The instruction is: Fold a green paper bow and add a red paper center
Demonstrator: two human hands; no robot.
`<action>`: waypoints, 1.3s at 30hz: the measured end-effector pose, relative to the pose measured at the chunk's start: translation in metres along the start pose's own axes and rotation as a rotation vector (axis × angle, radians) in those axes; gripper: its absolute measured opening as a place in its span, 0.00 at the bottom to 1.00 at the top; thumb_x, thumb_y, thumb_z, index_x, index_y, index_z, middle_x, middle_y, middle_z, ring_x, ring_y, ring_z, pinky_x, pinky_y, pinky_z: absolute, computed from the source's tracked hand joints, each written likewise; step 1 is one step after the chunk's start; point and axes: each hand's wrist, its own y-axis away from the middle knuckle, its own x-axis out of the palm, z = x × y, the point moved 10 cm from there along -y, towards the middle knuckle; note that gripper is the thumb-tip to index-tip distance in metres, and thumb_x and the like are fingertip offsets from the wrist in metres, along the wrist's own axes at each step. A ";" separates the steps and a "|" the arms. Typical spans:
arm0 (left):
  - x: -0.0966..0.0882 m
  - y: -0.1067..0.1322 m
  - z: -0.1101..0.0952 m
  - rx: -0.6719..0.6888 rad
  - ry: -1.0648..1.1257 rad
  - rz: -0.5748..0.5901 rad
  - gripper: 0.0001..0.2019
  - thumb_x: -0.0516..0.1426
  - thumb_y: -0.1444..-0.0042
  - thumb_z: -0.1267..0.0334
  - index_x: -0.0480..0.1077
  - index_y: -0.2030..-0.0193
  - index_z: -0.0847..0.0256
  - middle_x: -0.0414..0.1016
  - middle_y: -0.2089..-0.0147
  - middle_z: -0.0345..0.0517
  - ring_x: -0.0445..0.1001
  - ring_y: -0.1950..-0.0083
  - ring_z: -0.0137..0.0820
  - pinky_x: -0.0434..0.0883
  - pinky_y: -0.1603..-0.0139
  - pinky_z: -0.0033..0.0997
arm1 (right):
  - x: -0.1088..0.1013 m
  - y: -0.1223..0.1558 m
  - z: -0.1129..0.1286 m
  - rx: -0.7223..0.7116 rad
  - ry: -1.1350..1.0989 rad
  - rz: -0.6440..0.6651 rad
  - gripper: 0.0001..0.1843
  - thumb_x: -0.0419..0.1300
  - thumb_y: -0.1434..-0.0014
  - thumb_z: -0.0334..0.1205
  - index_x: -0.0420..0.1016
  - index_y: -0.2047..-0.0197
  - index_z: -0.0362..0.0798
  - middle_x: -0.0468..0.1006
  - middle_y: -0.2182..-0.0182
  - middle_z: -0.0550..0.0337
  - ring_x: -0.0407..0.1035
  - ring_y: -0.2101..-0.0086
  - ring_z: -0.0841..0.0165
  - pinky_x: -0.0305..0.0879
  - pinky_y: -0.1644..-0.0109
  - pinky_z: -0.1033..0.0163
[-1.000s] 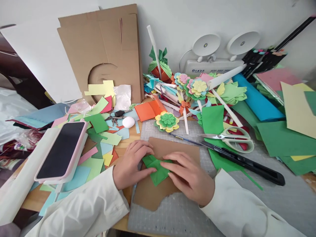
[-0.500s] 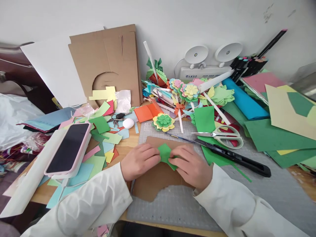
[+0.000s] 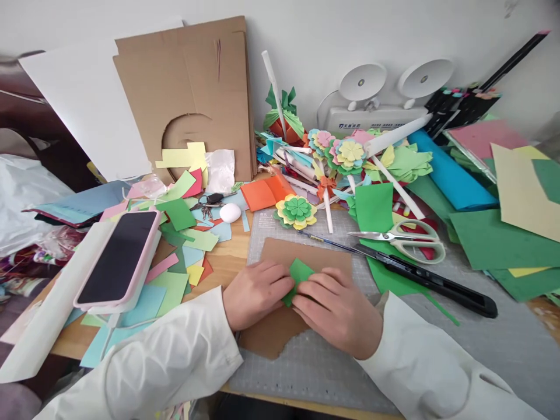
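Note:
A small piece of green paper [image 3: 300,272] is between my two hands, over a brown cardboard piece [image 3: 275,333]. My left hand [image 3: 259,293] grips its left edge with closed fingers. From the right, my right hand [image 3: 338,308] closes on the paper, its fingers covering the lower right part. The cardboard, with a curved cut edge, lies on a grey cutting mat [image 3: 306,373]. Beyond the hands rests a layered paper flower [image 3: 296,211] in green and yellow. Right of my right hand are a black utility knife [image 3: 431,284] and white-handled scissors [image 3: 417,241].
A phone [image 3: 118,259] in a pink case lies at left among paper scraps [image 3: 168,291]. Cardboard sheets [image 3: 188,87] lean on the wall. Paper flowers [image 3: 350,153] and rolled paper sticks pile up at the back, near a twin-lamp light [image 3: 376,119]. Green sheets [image 3: 503,239] lie at right.
My right hand has moved over more of the green paper, which now shows as a smaller, tilted shape. The camera view has shifted slightly.

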 end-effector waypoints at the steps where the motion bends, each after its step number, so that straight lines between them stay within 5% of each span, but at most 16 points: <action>1: 0.000 0.000 0.002 -0.006 0.044 0.011 0.12 0.46 0.35 0.65 0.70 0.63 0.63 0.72 0.66 0.50 0.71 0.65 0.34 0.70 0.65 0.31 | 0.003 0.000 0.001 -0.007 0.005 0.009 0.10 0.52 0.38 0.27 0.73 0.64 0.47 0.77 0.69 0.59 0.68 0.65 0.67 0.58 0.55 0.57; 9: -0.009 0.006 0.020 0.031 0.481 0.056 0.07 0.57 0.43 0.67 0.73 0.58 0.64 0.75 0.56 0.57 0.74 0.54 0.35 0.72 0.53 0.34 | 0.009 0.005 -0.007 -0.038 0.001 0.077 0.17 0.45 0.34 0.27 0.73 0.66 0.45 0.78 0.65 0.56 0.68 0.62 0.66 0.59 0.54 0.56; 23: -0.008 0.007 0.021 0.099 0.385 0.013 0.06 0.58 0.42 0.67 0.74 0.60 0.61 0.78 0.57 0.52 0.73 0.54 0.37 0.71 0.52 0.38 | 0.010 0.005 -0.014 0.053 -0.190 0.080 0.08 0.55 0.38 0.31 0.75 0.67 0.46 0.75 0.68 0.56 0.66 0.62 0.64 0.65 0.59 0.58; 39: 0.004 0.005 0.033 -0.060 0.459 0.009 0.05 0.57 0.41 0.67 0.74 0.67 0.61 0.77 0.60 0.48 0.72 0.58 0.34 0.66 0.54 0.36 | 0.014 0.004 -0.039 0.395 -0.543 0.068 0.07 0.57 0.43 0.27 0.69 0.68 0.48 0.70 0.63 0.56 0.66 0.61 0.64 0.65 0.57 0.56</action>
